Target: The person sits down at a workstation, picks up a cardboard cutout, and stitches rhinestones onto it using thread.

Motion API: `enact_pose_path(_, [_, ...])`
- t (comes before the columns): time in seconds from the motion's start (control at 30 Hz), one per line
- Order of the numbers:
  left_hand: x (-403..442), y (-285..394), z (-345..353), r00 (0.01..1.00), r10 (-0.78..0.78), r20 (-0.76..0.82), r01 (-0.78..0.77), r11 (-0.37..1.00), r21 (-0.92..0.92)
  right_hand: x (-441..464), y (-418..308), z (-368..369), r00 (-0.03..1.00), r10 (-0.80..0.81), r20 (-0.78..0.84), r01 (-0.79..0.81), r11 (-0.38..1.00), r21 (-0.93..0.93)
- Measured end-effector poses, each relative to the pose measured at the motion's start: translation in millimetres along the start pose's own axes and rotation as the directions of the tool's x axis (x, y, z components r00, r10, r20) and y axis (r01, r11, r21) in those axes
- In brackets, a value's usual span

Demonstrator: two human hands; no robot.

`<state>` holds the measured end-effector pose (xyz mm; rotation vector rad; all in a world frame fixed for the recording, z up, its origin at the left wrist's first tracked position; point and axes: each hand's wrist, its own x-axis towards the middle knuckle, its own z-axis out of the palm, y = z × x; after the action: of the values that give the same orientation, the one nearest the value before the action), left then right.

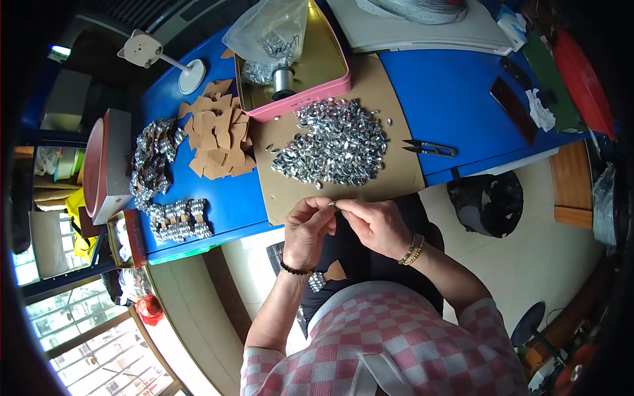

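Note:
My left hand (308,231) and my right hand (375,226) meet above my lap at the front edge of the blue table. Fingertips of both are pinched together around a tiny silvery piece (332,203), mostly hidden by the fingers. Just beyond them, a heap of shiny silver beads (337,142) lies on a brown board (396,165). Below my left wrist, a cluster of silver beads (317,282) with a brown paper piece (337,270) rests on my lap.
Left of the board lie brown paper pieces (221,135) and beaded bundles (178,220). A pink-rimmed box (300,100) behind the heap holds a plastic bag (271,33) and a wire spool (284,82). Small snips (429,148) and a phone (514,109) are at right.

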<state>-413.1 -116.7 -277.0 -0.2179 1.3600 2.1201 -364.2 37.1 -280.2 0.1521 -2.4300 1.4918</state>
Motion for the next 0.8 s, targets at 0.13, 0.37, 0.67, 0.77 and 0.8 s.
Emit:
enact_pose_path(0.13, [0,0,0,1.000,-0.011,0.004,0.012,1.000,-0.025,0,0,1,1.000,-0.017,-0.016,0.017,1.000,0.007])
enact_pose_path(0.37, [-5,0,9,0.999,0.044,0.029,-0.047,0.994,0.097,4,2,-2,0.901,0.371,0.226,-0.434,0.790,0.433])
enact_pose_path(0.67, [-3,5,10,0.991,0.001,0.133,-0.059,0.900,0.431,3,2,1,0.996,0.068,0.059,-0.072,0.996,0.061])
enact_pose_path(0.77, [-2,6,8,0.988,0.000,0.154,-0.074,0.877,0.475,4,2,2,0.998,0.029,-0.061,-0.018,0.984,0.177])
enact_pose_path(0.8, [-1,3,8,0.983,0.136,0.122,-0.181,0.812,0.554,7,3,1,0.992,0.009,-0.129,0.021,0.973,0.228])
